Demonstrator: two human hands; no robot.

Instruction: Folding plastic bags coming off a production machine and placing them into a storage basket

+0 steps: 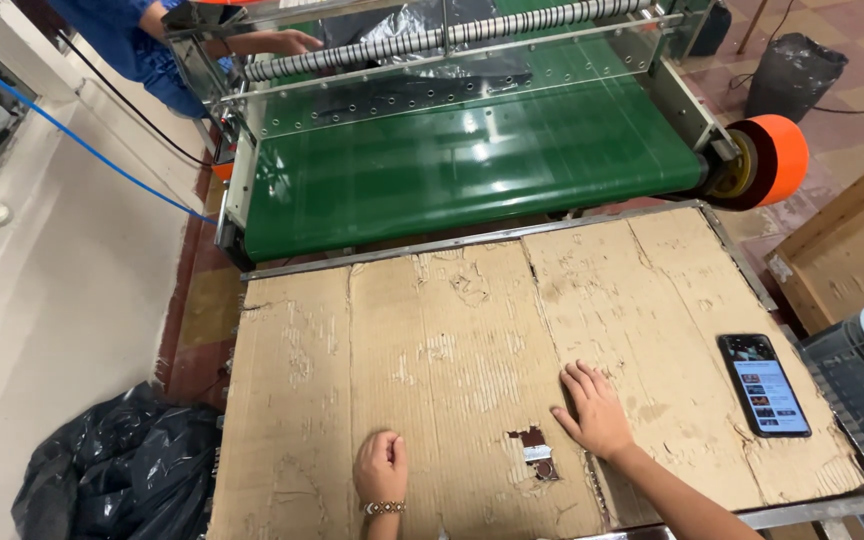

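Left hand (380, 467) curled into a loose fist, knuckles down on the cardboard (452, 350) — holding nothing, probably just resting. Right hand (595, 412) flat and spread, palm pressed on the same sheet, near a torn hole (535, 452). Cardboard worn, corrugated, peeled in patches, laid over a metal-edged table (512, 237) as soft cover. Phone (763, 384) face up at right, screen lit, well apart from both hands. Beyond — glossy green belt (472, 165), orange roll (774, 158). Black bag (122, 470) on floor at left.

L hand (380, 467) curled into loose fist; R hand (592, 412) flat, fingers spread.
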